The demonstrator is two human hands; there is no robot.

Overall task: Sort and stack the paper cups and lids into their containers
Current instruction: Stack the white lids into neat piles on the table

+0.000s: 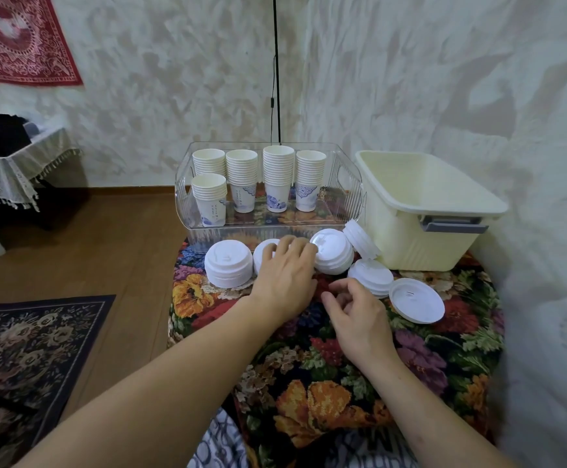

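Observation:
Several stacks of white paper cups stand in a clear plastic tray at the back of the table. In front of it lie stacks of white lids, one lid leaning on a cream tub, and a single lid upside down. My left hand lies over a lid stack between two others, fingers spread on its top. My right hand hovers just behind, fingers loosely curled, holding nothing.
The cream tub at the right looks empty inside. A floral cloth covers the small round table. A wall runs close on the right. Wooden floor and a dark rug lie to the left.

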